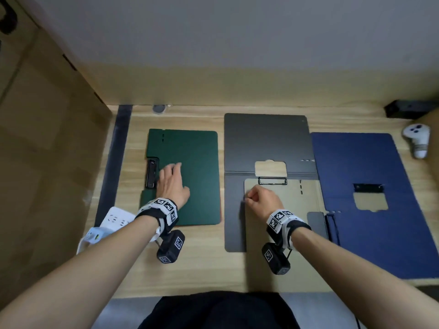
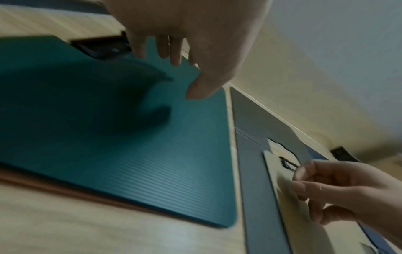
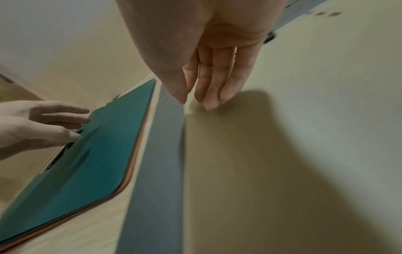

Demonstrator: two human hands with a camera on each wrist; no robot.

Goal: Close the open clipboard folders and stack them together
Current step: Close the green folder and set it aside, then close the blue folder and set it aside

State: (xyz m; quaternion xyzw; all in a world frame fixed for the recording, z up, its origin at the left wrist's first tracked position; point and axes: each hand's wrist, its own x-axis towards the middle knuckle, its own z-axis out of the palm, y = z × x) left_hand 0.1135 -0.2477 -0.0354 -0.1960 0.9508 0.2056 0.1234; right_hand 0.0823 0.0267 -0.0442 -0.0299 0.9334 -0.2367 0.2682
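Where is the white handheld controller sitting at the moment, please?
In the head view, the white controller lies at the table's far right, beyond the open blue folder and below a black bracket.

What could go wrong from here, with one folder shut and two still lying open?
1. The beige folder lies on the open grey folder; the right hand at its left edge may drag both.
2. The grey and blue folder overlap; closing one may shift the other toward the white controller.
3. The green folder may slide under the left hand.

Both forearms are bare. Each wrist wears a black strap (image 1: 164, 216) with white-and-black square markers; a small black camera box (image 1: 170, 246) hangs beneath, at 6 o'clock.
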